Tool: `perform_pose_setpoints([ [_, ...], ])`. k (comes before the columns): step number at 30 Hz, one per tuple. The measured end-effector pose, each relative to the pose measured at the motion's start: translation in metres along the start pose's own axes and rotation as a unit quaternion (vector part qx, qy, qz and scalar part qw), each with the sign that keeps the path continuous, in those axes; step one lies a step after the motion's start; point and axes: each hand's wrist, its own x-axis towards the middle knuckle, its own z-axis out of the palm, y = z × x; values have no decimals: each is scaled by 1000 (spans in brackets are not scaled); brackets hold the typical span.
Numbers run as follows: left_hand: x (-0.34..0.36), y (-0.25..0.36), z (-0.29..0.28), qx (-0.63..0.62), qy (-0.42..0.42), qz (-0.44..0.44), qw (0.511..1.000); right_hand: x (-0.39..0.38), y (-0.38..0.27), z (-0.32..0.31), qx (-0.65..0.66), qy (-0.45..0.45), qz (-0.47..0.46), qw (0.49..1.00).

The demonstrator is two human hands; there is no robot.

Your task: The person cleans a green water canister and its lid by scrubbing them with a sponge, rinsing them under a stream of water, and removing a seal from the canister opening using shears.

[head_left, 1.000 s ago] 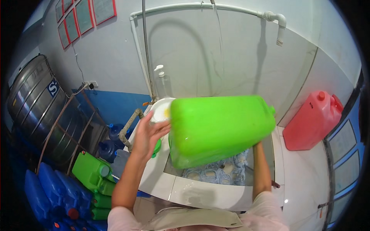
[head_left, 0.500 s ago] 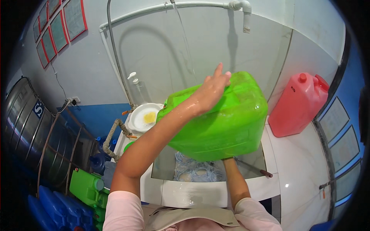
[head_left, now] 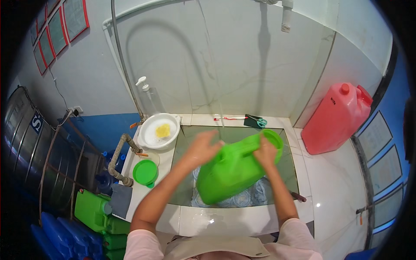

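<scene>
Thing: a green jerrycan (head_left: 234,171), tilted over the tiled basin (head_left: 286,173), mouth end up and away from the person.
Right hand (head_left: 265,152): fingers clamped on the can's neck, beside the handle.
Left hand (head_left: 203,147): fingers apart, blurred, just off the can's left shoulder; whether they touch it I cannot tell.
Handling: stiff plastic, probably wet and slippery; likely light if empty.
Best hold: the moulded handle, just left of the right fingers.
Nearby: white bowl (head_left: 158,131) and green lid (head_left: 145,172), well left of the left fingers.
</scene>
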Motion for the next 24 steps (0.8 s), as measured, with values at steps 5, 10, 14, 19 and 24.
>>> perform_pose_setpoints([
  [5,-1,-41,107,131,-69,16,989,-4,-71,42,-76,-196,-89,974],
  [10,1,-65,124,68,33,30,997,106,-76,60,51,-361,-30,931],
  [14,4,-85,124,69,16,-79,994,166,-97,90,405,-430,259,764],
  [19,-32,-134,127,21,83,-265,960,174,-110,93,327,-527,204,758],
  [24,-59,-158,135,-48,144,-305,940,180,-104,88,222,-574,134,777],
])
